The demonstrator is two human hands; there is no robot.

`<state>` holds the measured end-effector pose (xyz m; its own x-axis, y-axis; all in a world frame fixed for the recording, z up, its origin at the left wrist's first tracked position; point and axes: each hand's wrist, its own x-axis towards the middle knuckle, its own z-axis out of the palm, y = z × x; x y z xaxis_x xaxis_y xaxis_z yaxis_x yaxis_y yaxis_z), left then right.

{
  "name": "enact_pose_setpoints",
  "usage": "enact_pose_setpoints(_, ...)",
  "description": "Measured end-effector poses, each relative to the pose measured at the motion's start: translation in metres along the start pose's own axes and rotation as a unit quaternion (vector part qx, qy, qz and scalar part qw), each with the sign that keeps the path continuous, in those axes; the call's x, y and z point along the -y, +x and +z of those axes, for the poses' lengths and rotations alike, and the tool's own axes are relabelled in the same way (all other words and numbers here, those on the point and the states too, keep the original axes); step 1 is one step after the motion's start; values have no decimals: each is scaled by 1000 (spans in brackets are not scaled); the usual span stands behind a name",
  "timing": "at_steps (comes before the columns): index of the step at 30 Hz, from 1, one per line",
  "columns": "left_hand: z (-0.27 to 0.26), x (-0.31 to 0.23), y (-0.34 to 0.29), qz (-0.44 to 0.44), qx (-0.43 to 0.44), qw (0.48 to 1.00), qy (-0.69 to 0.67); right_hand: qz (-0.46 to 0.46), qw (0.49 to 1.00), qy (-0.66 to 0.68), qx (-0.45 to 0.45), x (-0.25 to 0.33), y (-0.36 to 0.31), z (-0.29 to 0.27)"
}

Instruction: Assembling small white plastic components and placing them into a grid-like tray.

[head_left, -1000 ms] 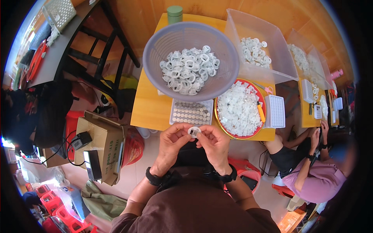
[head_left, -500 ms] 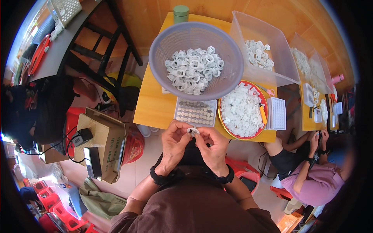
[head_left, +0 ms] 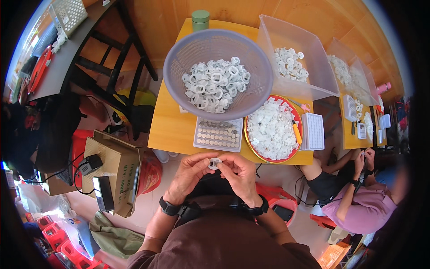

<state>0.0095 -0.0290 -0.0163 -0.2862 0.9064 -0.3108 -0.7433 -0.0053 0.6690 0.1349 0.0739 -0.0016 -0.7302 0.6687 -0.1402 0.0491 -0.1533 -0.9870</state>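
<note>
The left hand [head_left: 190,174] and right hand [head_left: 239,175] pinch a round white piece [head_left: 214,163] — near the table [head_left: 168,127], disc tray [head_left: 210,146], colander [head_left: 174,62] and red plate [head_left: 294,109] beyond.

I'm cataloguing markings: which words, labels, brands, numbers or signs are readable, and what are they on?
Cardboard box: green printed letters and numbers on its side; I won't copy them out.
Red bucket: pale markings, too blurred to read.
White part in the hands: no readable text.
Discs: too small to tell.
</note>
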Motion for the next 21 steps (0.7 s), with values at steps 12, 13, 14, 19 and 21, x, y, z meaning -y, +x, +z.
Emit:
enact_pose_setpoints(12, -9, 4, 1, 15, -20, 998, -64, -123, 928, -314, -157, -20, 59, -41)
enact_pose_setpoints(13, -8, 3, 1, 14, -19, 997, -67, -121, 923, -327, -161, -21, 62, -41)
enact_pose_setpoints(14, -8, 3, 1, 13, -17, 997, -71, -122, 923, -328, -161, -20, 64, -41)
enact_pose_setpoints(19, -10, 3, -1, 8, -18, 997, -69, -108, 891, -408, -167, -18, 67, -34)
enact_pose_setpoints(21, -11, 3, -2, 6, -21, 997, -69, -102, 893, -407, -160, -18, 68, -33)
